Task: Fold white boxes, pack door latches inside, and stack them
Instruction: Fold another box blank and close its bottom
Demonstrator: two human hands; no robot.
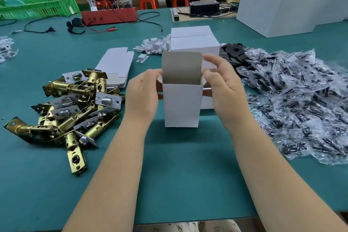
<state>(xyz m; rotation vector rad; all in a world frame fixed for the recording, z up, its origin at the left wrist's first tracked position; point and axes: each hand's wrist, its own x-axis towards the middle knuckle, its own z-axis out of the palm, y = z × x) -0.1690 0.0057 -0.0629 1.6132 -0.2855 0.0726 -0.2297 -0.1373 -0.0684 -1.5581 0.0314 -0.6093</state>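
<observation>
From the head camera, looking down over the green table (pixel 178 175), a small white box (pixel 181 105) stands upright at the centre, its bottom edge on the table and its top open. The lid flap (pixel 181 67) rises straight up from the far wall, grey inside showing.

The left hand (pixel 141 96) is at the box's 9 o'clock side, fingers curled round the upper left corner near the side flap, so it grips the box there. The right hand (pixel 224 84) is at 3 o'clock, thumb and fingers pinching the right side flap beside the lid flap; how tightly, I cannot tell.

At 9 o'clock from the box lies a heap of brass door latches (pixel 71 105), piled across one another, some with silver faceplates up. Just beyond them, toward 10 o'clock, sits a stack of flat unfolded box blanks (pixel 114 64).

At 12 o'clock, right behind the lid flap, are finished white boxes (pixel 194 42) stacked together, with a scatter of small white card pieces (pixel 152 45) at their left. At 3 o'clock a wide pile of clear plastic bags (pixel 293 103) with dark contents spreads toward the table edge, and black plates (pixel 234 52) lie at 1 o'clock.

Farther off at 1 o'clock stands a large white carton (pixel 286 9); at 11 o'clock a red tray (pixel 109 16) and a green crate (pixel 39 5).
</observation>
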